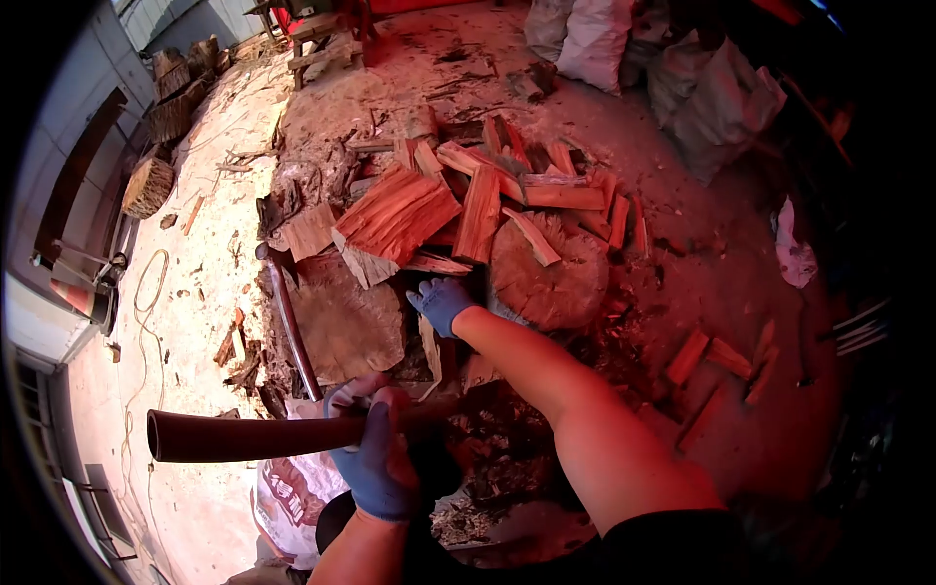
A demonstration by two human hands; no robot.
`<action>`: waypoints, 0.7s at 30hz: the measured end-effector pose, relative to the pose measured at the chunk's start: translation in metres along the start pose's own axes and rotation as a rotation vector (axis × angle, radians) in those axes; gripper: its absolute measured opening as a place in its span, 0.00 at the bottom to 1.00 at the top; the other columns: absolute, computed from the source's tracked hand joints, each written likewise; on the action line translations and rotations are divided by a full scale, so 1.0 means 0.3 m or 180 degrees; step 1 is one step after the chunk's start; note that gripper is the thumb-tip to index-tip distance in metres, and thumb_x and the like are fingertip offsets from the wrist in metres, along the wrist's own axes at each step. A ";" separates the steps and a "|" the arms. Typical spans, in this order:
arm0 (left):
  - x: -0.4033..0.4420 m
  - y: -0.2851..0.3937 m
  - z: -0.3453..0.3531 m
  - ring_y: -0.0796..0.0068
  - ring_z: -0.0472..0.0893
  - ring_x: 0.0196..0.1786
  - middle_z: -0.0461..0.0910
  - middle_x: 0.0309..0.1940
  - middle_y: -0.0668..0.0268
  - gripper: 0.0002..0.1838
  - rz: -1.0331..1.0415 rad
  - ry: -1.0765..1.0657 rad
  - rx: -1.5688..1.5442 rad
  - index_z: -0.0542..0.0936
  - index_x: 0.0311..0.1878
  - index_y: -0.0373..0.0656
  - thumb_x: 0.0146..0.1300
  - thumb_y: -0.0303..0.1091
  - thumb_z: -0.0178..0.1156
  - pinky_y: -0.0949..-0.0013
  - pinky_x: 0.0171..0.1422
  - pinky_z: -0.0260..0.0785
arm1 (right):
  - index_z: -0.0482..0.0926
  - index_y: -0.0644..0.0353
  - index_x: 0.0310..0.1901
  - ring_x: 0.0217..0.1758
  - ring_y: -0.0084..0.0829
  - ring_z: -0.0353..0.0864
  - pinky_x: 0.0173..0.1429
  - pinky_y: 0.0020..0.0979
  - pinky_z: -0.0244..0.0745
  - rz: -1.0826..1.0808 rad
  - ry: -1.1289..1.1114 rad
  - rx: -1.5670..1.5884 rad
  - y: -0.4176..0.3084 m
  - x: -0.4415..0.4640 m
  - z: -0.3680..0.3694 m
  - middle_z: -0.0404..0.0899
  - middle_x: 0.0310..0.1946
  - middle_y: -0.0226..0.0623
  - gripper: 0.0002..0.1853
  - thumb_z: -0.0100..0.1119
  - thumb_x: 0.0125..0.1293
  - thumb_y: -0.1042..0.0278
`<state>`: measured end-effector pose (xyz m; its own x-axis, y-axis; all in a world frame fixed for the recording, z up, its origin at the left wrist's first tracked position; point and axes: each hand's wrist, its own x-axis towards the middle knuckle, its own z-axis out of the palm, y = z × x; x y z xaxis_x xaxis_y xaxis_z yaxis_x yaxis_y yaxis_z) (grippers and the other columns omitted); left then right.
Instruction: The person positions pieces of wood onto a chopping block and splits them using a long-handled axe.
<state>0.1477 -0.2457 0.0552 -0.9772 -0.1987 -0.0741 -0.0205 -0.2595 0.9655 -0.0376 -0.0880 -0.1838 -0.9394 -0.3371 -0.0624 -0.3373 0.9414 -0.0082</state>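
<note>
My left hand (378,453), in a blue-grey glove, is closed round a long dark tool handle (263,438). Its flared end points left, and its other end fades into shadow near my body. My gloved right hand (442,301) reaches forward with fingers apart, just below a large split log (398,216). That hand is between a flat chopping block (346,322) and a round stump (551,271). A narrow upright piece of wood (430,349) stands below my right fingers; I cannot tell whether they touch anything.
Split firewood (480,216) is heaped behind the blocks. A second, curved handle (289,322) leans along the left block. Loose pieces (688,357) lie at right, whitish sacks (592,44) stand at the back, log rounds (149,187) line the left wall, and a cord (146,302) crosses the floor.
</note>
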 end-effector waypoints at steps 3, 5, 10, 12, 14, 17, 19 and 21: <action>0.029 0.000 -0.026 0.74 0.76 0.42 0.77 0.39 0.64 0.12 -0.0132 -0.0098 -0.0240 0.73 0.54 0.37 0.70 0.28 0.57 0.70 0.52 0.68 | 0.74 0.46 0.63 0.60 0.42 0.74 0.61 0.45 0.69 -0.0763 -0.0502 -0.0437 0.058 -0.111 -0.118 0.74 0.55 0.42 0.23 0.51 0.65 0.69; 0.045 -0.008 -0.042 0.74 0.77 0.45 0.76 0.43 0.64 0.12 -0.0149 -0.0172 -0.0267 0.73 0.54 0.38 0.69 0.26 0.58 0.70 0.57 0.69 | 0.74 0.47 0.61 0.61 0.43 0.73 0.63 0.45 0.68 -0.0814 -0.0035 -0.0190 0.073 -0.108 0.101 0.74 0.56 0.41 0.22 0.53 0.64 0.68; 0.042 0.005 -0.055 0.75 0.77 0.45 0.76 0.42 0.65 0.12 -0.0148 -0.0316 -0.0272 0.73 0.54 0.38 0.69 0.27 0.59 0.70 0.57 0.69 | 0.73 0.52 0.58 0.69 0.44 0.68 0.73 0.49 0.62 -0.0739 -0.1024 0.0022 0.064 -0.185 -0.094 0.75 0.60 0.40 0.22 0.61 0.62 0.59; 0.046 0.007 -0.058 0.75 0.77 0.45 0.75 0.42 0.65 0.12 -0.0197 -0.0295 -0.0234 0.73 0.54 0.38 0.69 0.27 0.59 0.70 0.56 0.69 | 0.73 0.52 0.58 0.68 0.43 0.70 0.72 0.49 0.62 -0.0705 -0.0810 -0.0035 0.062 -0.268 -0.189 0.76 0.58 0.40 0.25 0.64 0.60 0.55; 0.055 0.008 -0.059 0.76 0.76 0.44 0.75 0.42 0.66 0.13 -0.0363 -0.0190 -0.0542 0.74 0.54 0.37 0.69 0.28 0.59 0.71 0.55 0.69 | 0.73 0.52 0.58 0.66 0.43 0.71 0.71 0.48 0.63 -0.0696 -0.0601 -0.0096 0.084 -0.344 -0.269 0.77 0.57 0.40 0.29 0.68 0.58 0.51; 0.053 0.036 -0.050 0.77 0.76 0.43 0.75 0.41 0.66 0.14 -0.0396 -0.0235 -0.0690 0.74 0.54 0.36 0.68 0.28 0.61 0.73 0.54 0.69 | 0.72 0.56 0.60 0.61 0.44 0.74 0.69 0.44 0.65 0.0355 0.0111 0.0920 0.125 -0.462 -0.477 0.78 0.52 0.43 0.39 0.73 0.53 0.40; 0.054 0.038 -0.046 0.77 0.76 0.42 0.75 0.40 0.66 0.15 -0.0403 -0.0241 -0.0721 0.74 0.54 0.36 0.67 0.28 0.62 0.74 0.53 0.69 | 0.74 0.61 0.58 0.53 0.38 0.80 0.58 0.36 0.74 0.1234 0.0393 0.1684 0.198 -0.506 -0.607 0.79 0.50 0.44 0.36 0.75 0.55 0.44; 0.055 0.036 -0.044 0.78 0.76 0.41 0.75 0.40 0.66 0.15 -0.0410 -0.0242 -0.0737 0.74 0.54 0.35 0.67 0.28 0.62 0.74 0.52 0.69 | 0.76 0.66 0.52 0.42 0.30 0.82 0.48 0.29 0.76 0.1714 0.1073 0.3283 0.356 -0.511 -0.572 0.81 0.40 0.41 0.36 0.79 0.51 0.46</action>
<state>0.1340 -0.2641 0.0613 -0.9830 -0.0807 -0.1651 -0.1053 -0.4890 0.8659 0.0598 0.0620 -0.0039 -0.9650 0.2590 -0.0408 0.1649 0.4785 -0.8625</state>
